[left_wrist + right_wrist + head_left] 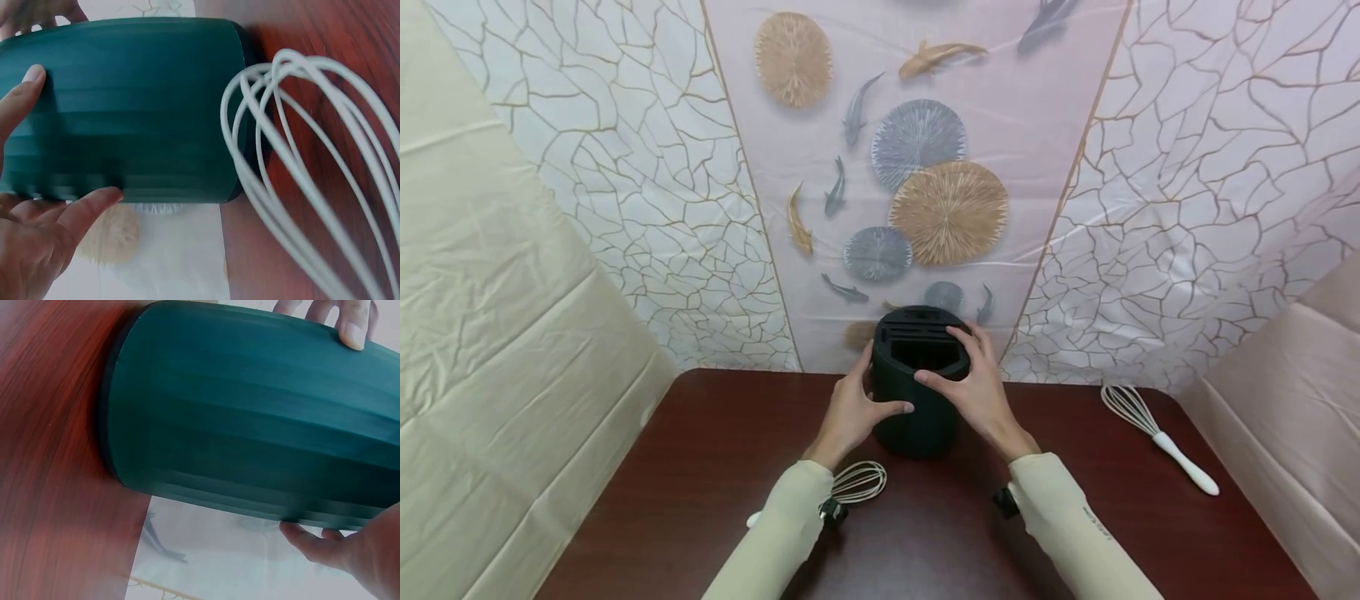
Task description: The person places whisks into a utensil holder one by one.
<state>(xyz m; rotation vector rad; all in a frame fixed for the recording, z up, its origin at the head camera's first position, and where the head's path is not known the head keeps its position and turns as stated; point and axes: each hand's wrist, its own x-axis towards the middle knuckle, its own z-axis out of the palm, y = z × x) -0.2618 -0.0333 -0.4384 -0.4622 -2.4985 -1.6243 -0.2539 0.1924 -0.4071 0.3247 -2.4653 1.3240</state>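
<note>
A dark green utensil holder (917, 433) stands upright on the table near its back edge, with a wide opening and narrow slots in its top. My left hand (847, 412) grips its left side, thumb across the front and fingers around the far side. On the upper right, my right hand (981, 396) holds it at the rim, thumb at the front edge and fingers over the top. In the left wrist view, the ribbed green wall (137, 112) lies between both hands. The right wrist view shows the holder's base (115, 406) at the tabletop.
A whisk (861, 482) with a white handle lies partly hidden under my left forearm. Another white-handled whisk (1183, 462) lies at the right side of the dark red wooden table (925, 542). Patterned cloth (662, 167) hangs behind the table, with plain cloth at both sides.
</note>
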